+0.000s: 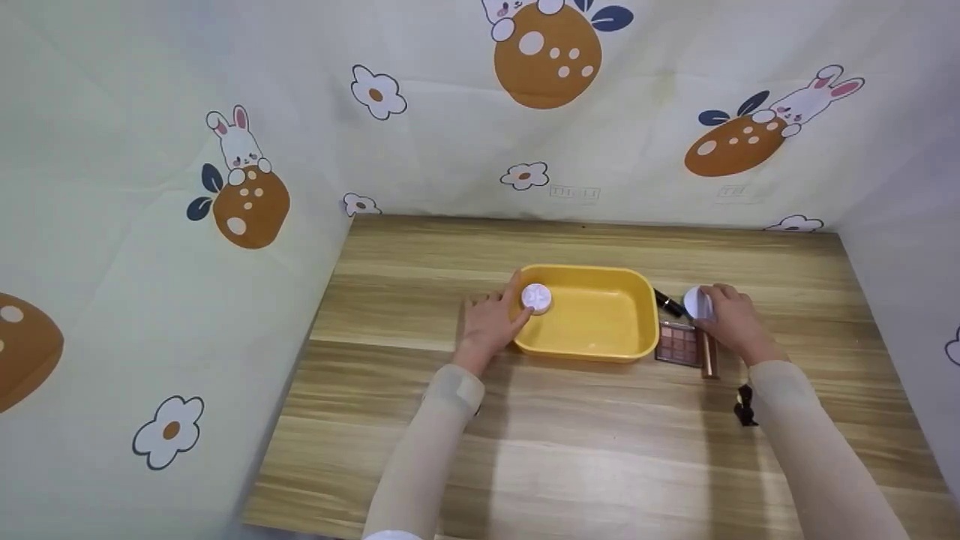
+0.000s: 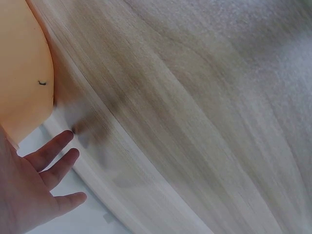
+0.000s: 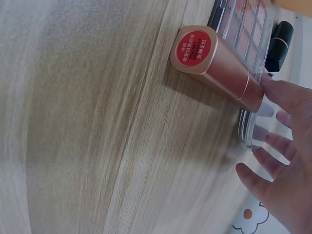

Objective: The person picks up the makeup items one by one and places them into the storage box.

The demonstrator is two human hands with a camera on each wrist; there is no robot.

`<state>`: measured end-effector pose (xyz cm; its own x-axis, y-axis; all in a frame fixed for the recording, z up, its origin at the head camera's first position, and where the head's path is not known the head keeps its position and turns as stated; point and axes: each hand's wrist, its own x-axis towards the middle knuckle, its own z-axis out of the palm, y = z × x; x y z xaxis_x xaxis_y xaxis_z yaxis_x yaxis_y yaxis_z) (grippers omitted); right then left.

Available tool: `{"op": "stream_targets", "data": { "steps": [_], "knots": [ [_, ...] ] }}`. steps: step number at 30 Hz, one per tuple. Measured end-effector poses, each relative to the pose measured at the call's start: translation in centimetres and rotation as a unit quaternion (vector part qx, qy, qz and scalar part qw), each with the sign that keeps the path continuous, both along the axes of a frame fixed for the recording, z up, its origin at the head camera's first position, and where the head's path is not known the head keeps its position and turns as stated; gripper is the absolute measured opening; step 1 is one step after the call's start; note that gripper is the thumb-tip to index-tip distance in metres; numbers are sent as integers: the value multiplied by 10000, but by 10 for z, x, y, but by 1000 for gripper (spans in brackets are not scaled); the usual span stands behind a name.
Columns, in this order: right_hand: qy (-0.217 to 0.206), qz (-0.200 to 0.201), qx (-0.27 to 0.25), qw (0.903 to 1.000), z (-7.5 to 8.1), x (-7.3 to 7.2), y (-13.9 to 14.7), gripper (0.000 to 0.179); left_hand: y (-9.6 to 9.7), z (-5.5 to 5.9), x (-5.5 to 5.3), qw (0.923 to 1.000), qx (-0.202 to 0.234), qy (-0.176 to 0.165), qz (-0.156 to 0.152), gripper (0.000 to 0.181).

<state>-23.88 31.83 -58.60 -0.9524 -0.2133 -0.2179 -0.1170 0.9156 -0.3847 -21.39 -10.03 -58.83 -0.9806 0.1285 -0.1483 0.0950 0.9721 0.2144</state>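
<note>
A yellow plastic basin (image 1: 592, 357) stands on the wooden table. Inside it, near the left end, lies a small round white case (image 1: 536, 298) with a patterned lid. My left hand (image 1: 489, 324) rests at the basin's left rim, index finger and thumb along it; in the left wrist view the other fingers (image 2: 59, 170) spread outside the basin. To the right of the basin, my right hand (image 1: 733, 321) holds a round white compact (image 1: 695, 303) by its edge. Beside this hand are a rose-gold lipstick (image 3: 219, 68), an eyeshadow palette (image 1: 678, 343) and a black tube (image 1: 667, 302).
A small black object (image 1: 745, 406), its kind unclear, lies by the right forearm. Cloth with rabbits and flowers (image 1: 450, 150) hangs along the table's back and sides. The wooden tabletop (image 1: 600, 465) extends in front of the basin.
</note>
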Motion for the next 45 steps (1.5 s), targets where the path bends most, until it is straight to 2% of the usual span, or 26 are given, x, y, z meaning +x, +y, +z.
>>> {"op": "stream_targets", "data": {
  "steps": [9,22,35,45],
  "knots": [
    [-87,-72,-97,9999,-2,-2,0,71,0,-1,0,9999,-128,2,30,74],
    [219,-90,-119,9996,-3,1,-2,67,0,-1,1,10000,-85,-18,-19,74],
    [-82,-273,-112,9995,2,2,-6,71,1,-2,0,10000,-70,-29,28,75],
    [23,-300,-107,9995,6,1,-5,73,1,1,0,10000,-54,-55,33,74]
  ]
}}
